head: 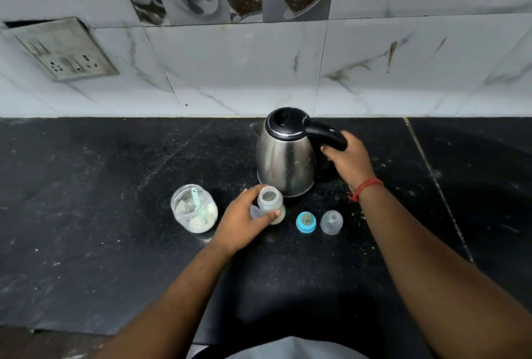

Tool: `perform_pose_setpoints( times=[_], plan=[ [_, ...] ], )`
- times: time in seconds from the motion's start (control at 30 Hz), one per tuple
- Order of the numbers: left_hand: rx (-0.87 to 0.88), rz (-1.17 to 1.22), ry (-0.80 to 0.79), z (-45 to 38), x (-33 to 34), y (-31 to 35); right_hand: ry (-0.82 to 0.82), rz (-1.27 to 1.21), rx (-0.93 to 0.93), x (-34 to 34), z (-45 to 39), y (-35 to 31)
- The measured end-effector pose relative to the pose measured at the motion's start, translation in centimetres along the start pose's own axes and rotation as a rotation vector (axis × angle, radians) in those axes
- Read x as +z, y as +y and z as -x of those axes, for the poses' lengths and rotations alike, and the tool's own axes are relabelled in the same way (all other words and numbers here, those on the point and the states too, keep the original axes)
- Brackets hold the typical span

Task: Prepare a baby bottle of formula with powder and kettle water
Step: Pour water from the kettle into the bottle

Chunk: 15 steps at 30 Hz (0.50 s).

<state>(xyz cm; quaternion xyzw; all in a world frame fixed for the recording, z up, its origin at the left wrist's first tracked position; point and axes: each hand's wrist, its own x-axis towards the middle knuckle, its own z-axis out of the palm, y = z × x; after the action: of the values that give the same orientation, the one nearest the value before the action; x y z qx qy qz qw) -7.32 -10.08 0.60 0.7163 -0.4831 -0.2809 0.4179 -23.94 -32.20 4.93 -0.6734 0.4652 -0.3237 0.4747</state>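
A small uncapped baby bottle (270, 197) stands upright on the black counter (115, 214), and my left hand (244, 219) grips its body from the left. Just behind it sits a steel kettle (283, 157) with a black lid. My right hand (347, 158) is curled round the kettle's black handle. An open glass jar (193, 209) of pale powder with a light green scoop inside stands left of the bottle. To the right of the bottle lie the blue teat ring (306, 222) and the clear cap (331, 222).
A marble-tiled wall (259, 70) rises directly behind the kettle. A socket plate (67, 50) is on the wall at the upper left. Specks of powder are scattered on the counter around the kettle.
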Motion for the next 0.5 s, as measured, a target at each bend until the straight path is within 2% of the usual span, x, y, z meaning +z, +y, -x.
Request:
perform_pose_setpoints(
  times=[0.27,0.5],
  plan=[
    [0.018,0.009,0.064,-0.2,-0.9,0.1,-0.114,-0.050,-0.027,-0.8,0.0,-0.3],
    [0.034,0.044,0.113,-0.1,-2.6,0.0,0.020,-0.243,-0.034,0.9,1.0,-1.8]
  ],
)
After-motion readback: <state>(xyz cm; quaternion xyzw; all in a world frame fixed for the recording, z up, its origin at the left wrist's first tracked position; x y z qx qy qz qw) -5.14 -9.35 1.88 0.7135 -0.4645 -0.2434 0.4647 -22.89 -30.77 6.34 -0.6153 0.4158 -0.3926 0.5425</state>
